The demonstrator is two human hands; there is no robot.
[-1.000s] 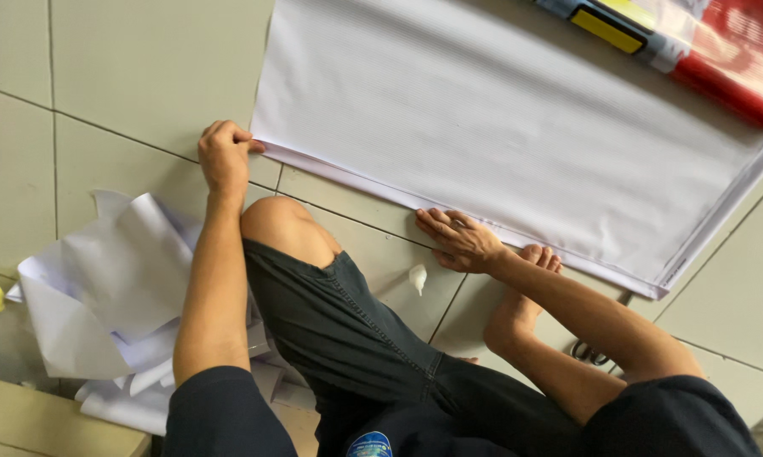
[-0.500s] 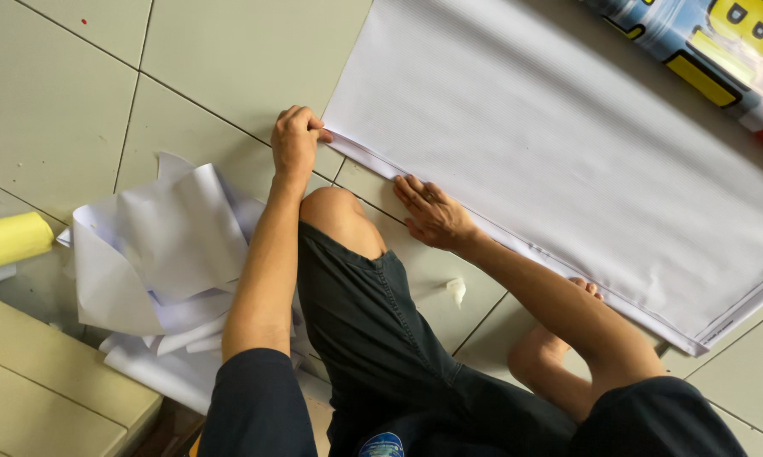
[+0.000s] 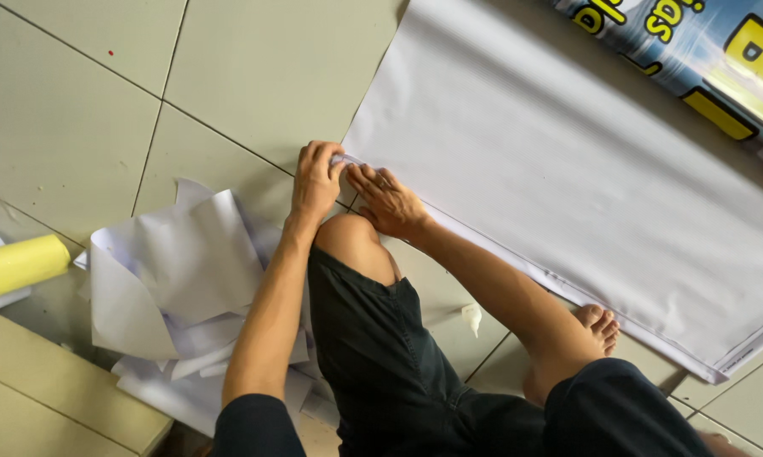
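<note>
A large white sheet of flexible banner material [image 3: 567,178] lies flat on the pale tiled floor [image 3: 85,93], filling the right and far part of the scene. Its near-left corner sits just beyond the person's bent knee. The left hand [image 3: 315,179] curls over that corner, fingers pressed together and pinching the sheet's edge. The right hand [image 3: 387,200] lies just beside it, fingers spread flat on the sheet's near edge. A heap of crumpled white paper [image 3: 170,288] lies near left, with a yellow roll [image 3: 17,267] at the far left edge
</note>
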